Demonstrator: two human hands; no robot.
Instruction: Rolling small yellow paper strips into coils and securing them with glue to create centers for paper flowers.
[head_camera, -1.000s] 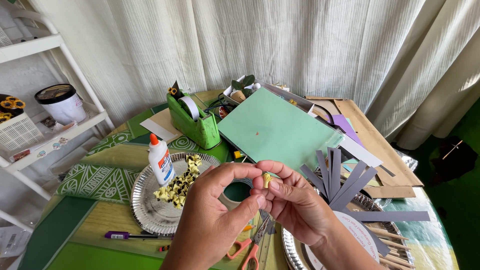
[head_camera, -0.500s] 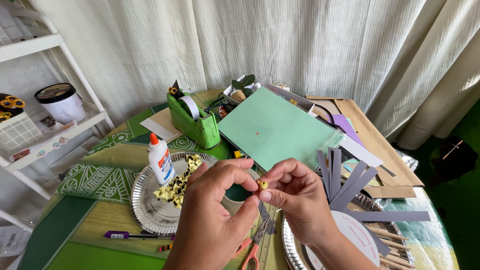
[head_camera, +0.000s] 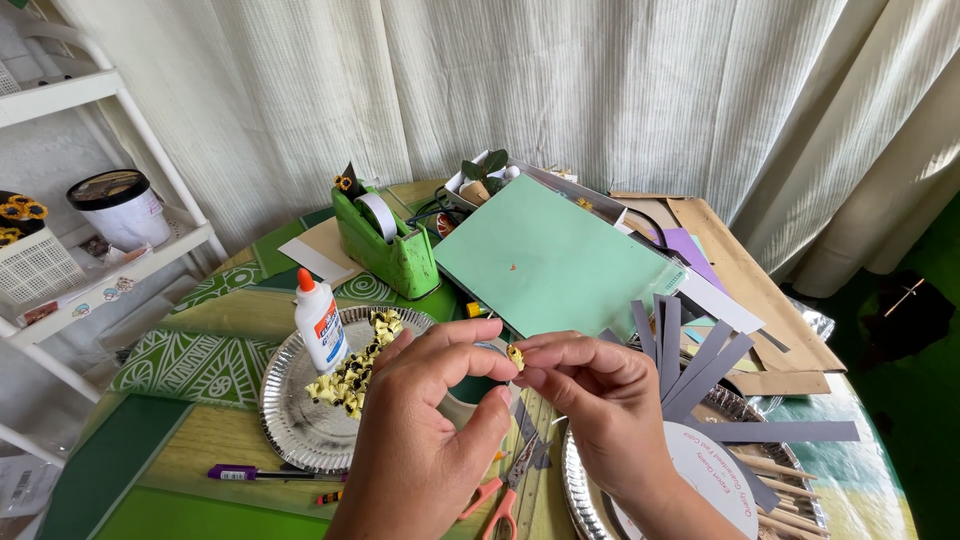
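Both hands meet low in the middle of the view, above the near edge of the table. The right hand (head_camera: 610, 400) pinches a small yellow paper flower (head_camera: 515, 355) between thumb and forefinger. The left hand (head_camera: 425, 420) is curled in beside it, fingertips close to the flower; I cannot tell whether it grips the flower or only steadies it.

Handling, as I judge it: the flower looks like rolled paper, nearly weightless, soft, easy to crush or unroll. A light pinch at the rolled sides seems right; pressing on the fringed top would likely flatten it. Not slippery.

Surface: a round table (head_camera: 870, 490), crowded. To the near left sits a silver foil plate (head_camera: 290, 420) with a pile of yellow flowers (head_camera: 355, 370) of the same sort, and a white glue bottle (head_camera: 320, 322) with an orange cap standing on it. A green tape dispenser (head_camera: 385, 245) stands further back. A sheet of green paper (head_camera: 550, 260) lies at centre, tilted over a heap of card and boxes. Grey paper strips (head_camera: 700, 370) fan out at the right over a second foil plate (head_camera: 585, 490). Orange-handled scissors (head_camera: 500, 500) lie under my wrists; a purple pen (head_camera: 245, 472) lies near left.

Room: a pale curtain (head_camera: 560, 90) hangs behind. A white shelf (head_camera: 90, 270) at the left carries a white tub (head_camera: 120, 210) with a dark lid.
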